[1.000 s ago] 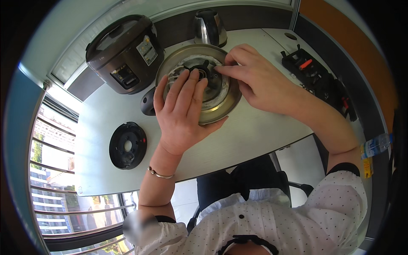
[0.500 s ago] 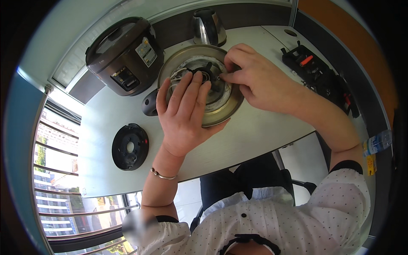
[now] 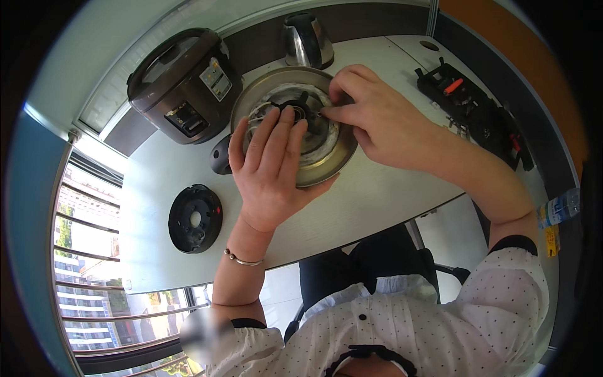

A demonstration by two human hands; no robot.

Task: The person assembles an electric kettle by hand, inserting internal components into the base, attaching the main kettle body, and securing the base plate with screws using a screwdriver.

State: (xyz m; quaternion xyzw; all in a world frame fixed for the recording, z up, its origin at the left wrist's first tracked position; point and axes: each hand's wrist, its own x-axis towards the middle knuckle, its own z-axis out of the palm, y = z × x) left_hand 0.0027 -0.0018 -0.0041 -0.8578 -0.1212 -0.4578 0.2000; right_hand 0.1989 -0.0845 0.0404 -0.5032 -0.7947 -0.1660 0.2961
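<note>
R hand (image 3: pixel 380 125) index dipped slightly since 1 s ago; L hand (image 3: pixel 267 185) ~same

R index tip was on the underside of a metal vessel (image 3: pixel 330 162), apparently upturned, just beside the black fitting (image 3: pixel 304 98) at its centre. Couldn't tell if R thumb & index were pinched together; any bit at the tip was too small to ID. L fingers lay slightly fanned over the recess, by some pale wires (image 3: pixel 257 115), not clamped, w/ thumb along the near rim.

Vessel was on the tabletop (image 3: pixel 377 195), toward the back, its black handle (image 3: pixel 221 156) to the left.

Risks, imo: if L hand eased off, vessel could swivel under R push; if R tip slid, a small loose part could drop into the recess; wires could snag under L fingers.

Farther out: round black cover (image 3: pixel 182 217) near left, rice cooker (image 3: pixel 179 94) back left, steel kettle (image 3: pixel 308 41) behind vessel, black tool case (image 3: pixel 468 110) far right.
</note>
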